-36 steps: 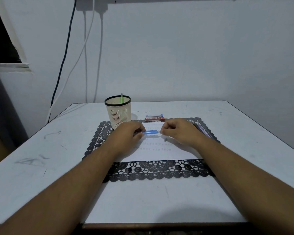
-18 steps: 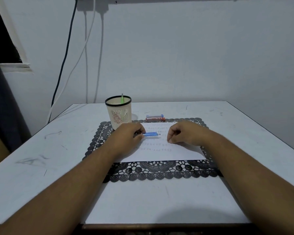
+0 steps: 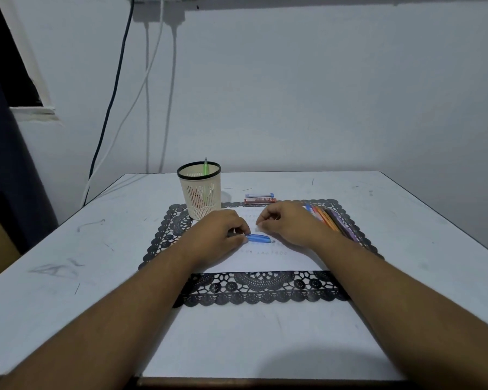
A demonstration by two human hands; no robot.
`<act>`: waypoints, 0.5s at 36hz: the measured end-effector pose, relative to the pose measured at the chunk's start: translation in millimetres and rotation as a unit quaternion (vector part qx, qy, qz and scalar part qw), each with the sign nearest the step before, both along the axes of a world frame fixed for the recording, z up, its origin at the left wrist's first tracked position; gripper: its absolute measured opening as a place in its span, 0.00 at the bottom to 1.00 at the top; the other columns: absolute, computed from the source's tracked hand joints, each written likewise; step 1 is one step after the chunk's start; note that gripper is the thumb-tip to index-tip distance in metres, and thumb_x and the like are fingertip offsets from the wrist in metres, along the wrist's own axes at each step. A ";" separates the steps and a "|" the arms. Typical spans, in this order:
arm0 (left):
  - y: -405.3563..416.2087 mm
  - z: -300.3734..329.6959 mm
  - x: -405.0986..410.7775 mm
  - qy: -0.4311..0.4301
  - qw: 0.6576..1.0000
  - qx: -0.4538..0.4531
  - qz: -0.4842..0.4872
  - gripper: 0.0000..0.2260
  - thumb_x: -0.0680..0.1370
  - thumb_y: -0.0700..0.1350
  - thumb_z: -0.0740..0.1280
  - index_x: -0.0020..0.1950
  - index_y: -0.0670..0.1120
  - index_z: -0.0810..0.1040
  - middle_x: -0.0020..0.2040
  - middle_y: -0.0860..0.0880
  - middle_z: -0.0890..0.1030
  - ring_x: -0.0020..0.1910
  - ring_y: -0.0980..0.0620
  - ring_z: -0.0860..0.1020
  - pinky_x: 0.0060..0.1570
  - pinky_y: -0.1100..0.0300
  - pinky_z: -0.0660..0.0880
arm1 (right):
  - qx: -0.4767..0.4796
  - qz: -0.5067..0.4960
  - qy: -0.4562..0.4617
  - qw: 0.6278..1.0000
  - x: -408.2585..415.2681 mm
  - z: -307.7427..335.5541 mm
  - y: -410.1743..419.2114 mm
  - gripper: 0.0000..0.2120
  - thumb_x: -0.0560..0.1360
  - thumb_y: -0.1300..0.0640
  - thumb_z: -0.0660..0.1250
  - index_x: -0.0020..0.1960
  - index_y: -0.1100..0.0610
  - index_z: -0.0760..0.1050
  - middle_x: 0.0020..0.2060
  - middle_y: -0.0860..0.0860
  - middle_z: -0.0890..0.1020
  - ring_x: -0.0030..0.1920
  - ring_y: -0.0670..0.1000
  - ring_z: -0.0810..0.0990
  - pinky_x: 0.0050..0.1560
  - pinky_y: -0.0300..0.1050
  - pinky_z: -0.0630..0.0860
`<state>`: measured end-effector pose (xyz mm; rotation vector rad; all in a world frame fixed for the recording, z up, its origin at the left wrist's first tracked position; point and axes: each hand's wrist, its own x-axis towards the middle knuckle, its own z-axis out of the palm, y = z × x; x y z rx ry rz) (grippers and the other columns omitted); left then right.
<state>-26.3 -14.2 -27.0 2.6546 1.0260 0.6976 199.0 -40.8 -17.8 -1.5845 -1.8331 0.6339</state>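
White, scuffed tabletop [image 3: 68, 277] against a plain wall, with a black lace placemat [image 3: 265, 288] and a paper sheet [image 3: 265, 263] on it. The left hand [image 3: 217, 235] pinches the blue pen [image 3: 259, 238], roughly level over the sheet. The right hand [image 3: 289, 225] is just beside the pen, fingers curled, can't tell if they're pinching anything.

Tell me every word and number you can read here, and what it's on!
On the white paper sheet: rows of tiny marks, too small to read.
On the small red and blue flat boxes: labels too blurred to read.
On the blue plastic pen pinched by the left hand: no print visible.
Nothing can be quoted.
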 end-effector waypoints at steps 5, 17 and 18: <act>0.3 -0.5 0.5 -0.001 1.000 0.000 0.006 0.05 0.80 0.49 0.72 0.54 0.53 0.85 0.49 0.58 0.80 0.49 0.60 0.76 0.49 0.59 0.75 | 0.012 -0.031 0.037 0.999 12.0 5.2 -7.1 0.04 0.80 0.57 0.72 0.48 0.51 0.86 0.46 0.43 0.86 0.46 0.37 0.81 0.40 0.29 0.71; -1.3 -2.2 2.9 0.009 1.000 0.018 0.024 0.05 0.81 0.49 0.70 0.55 0.53 0.84 0.48 0.58 0.79 0.48 0.60 0.75 0.47 0.60 0.73 | -0.079 0.027 -0.007 0.996 28.5 9.2 -18.7 0.03 0.75 0.60 0.78 0.44 0.54 0.87 0.32 0.41 0.85 0.33 0.35 0.81 0.34 0.27 0.73; -1.0 -2.4 3.0 0.008 1.000 0.018 0.024 0.05 0.81 0.49 0.70 0.55 0.53 0.84 0.47 0.58 0.79 0.48 0.60 0.75 0.47 0.60 0.72 | -0.074 0.023 -0.020 0.997 28.1 8.0 -17.3 0.03 0.75 0.59 0.78 0.44 0.52 0.87 0.32 0.41 0.85 0.33 0.35 0.81 0.33 0.27 0.73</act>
